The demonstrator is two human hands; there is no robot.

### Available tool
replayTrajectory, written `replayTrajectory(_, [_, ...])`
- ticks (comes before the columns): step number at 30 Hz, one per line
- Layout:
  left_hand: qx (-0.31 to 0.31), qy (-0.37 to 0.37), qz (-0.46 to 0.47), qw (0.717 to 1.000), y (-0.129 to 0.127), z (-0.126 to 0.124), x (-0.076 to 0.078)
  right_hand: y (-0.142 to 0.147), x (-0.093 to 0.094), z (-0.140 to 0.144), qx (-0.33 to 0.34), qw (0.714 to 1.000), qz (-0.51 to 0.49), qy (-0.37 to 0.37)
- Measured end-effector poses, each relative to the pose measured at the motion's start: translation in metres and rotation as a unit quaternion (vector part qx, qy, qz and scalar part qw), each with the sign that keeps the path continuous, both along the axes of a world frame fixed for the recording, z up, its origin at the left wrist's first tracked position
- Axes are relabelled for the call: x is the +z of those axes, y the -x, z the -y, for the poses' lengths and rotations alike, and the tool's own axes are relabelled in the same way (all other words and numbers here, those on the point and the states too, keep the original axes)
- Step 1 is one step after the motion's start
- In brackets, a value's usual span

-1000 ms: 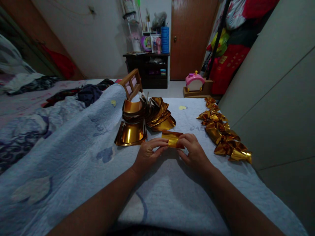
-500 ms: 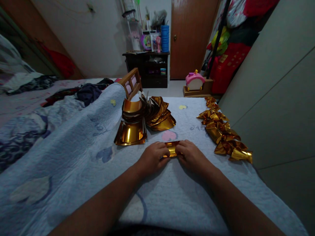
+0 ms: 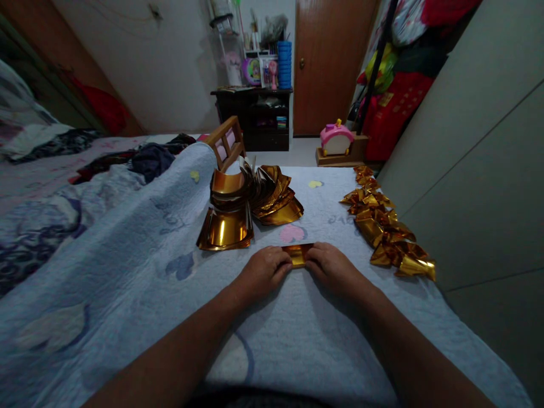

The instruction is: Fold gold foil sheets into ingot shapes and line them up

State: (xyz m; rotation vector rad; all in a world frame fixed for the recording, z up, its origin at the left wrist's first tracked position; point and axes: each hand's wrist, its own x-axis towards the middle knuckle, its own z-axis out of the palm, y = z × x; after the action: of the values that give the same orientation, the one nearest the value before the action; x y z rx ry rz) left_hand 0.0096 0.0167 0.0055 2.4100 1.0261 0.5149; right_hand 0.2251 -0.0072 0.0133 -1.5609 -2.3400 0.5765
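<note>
Between my two hands lies a small strip of shiny gold foil paper (image 3: pixel 298 256), folded narrow, on the blue bedspread. My left hand (image 3: pixel 268 271) pinches its left end, thumb toward me and fingers over the top. At the right end my right hand (image 3: pixel 330 265) grips it in the same way. Beyond my left hand stand curved stacks of gold foil sheets (image 3: pixel 225 231), with a second fanned stack (image 3: pixel 280 211) beside them. Along the right edge of the bed runs a row of folded gold foil pieces (image 3: pixel 385 229), puffed out and pinched in shape.
A blue bedspread (image 3: pixel 170 317) with heart patterns covers the surface. Crumpled clothes (image 3: pixel 153 160) lie at the left. A wooden bed rail (image 3: pixel 229 141) rises behind the stacks. A pink toy (image 3: pixel 336 140) sits beyond the far edge; a pale cabinet (image 3: pixel 476 187) borders the right.
My fingers have shifted slightly on the gold foil paper, and its near edge sits a little farther from me. Both hands keep their hold; the stacks and folded pieces stay put.
</note>
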Motion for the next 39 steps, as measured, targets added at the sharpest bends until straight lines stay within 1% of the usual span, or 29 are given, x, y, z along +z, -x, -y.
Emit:
replayTrajectory(6, [0.048,0.028,-0.026,0.998,-0.001,0.000,0.003,0.004,-0.001,-0.001,-0.038,0.997,0.061,-0.007])
replayTrajectory(10, [0.080,0.026,-0.052,0.995,-0.002,0.000,0.004,0.006,0.002,-0.001,-0.065,0.993,0.095,-0.001])
replayTrajectory(13, [0.084,0.014,-0.072,0.994,-0.004,0.001,0.004,0.007,0.005,0.000,-0.085,0.989,0.121,0.006])
replayTrajectory(17, [0.082,0.008,-0.089,0.993,-0.005,0.002,0.005,0.009,0.009,0.001,-0.095,0.986,0.137,0.006])
replayTrajectory(19, [0.090,0.002,-0.097,0.991,-0.005,0.002,0.004,0.010,0.009,0.001,-0.101,0.985,0.142,0.003])
replayTrajectory(30, [0.128,-0.018,-0.142,0.981,-0.010,0.003,0.005,0.015,0.015,0.003,-0.138,0.979,0.150,0.012])
replayTrajectory(34, [0.126,-0.019,-0.157,0.979,-0.010,0.003,0.006,0.016,0.016,0.004,-0.143,0.978,0.153,0.014])
replayTrajectory(39, [0.126,-0.031,-0.158,0.979,-0.010,0.003,0.004,0.016,0.016,0.003,-0.146,0.977,0.155,0.018])
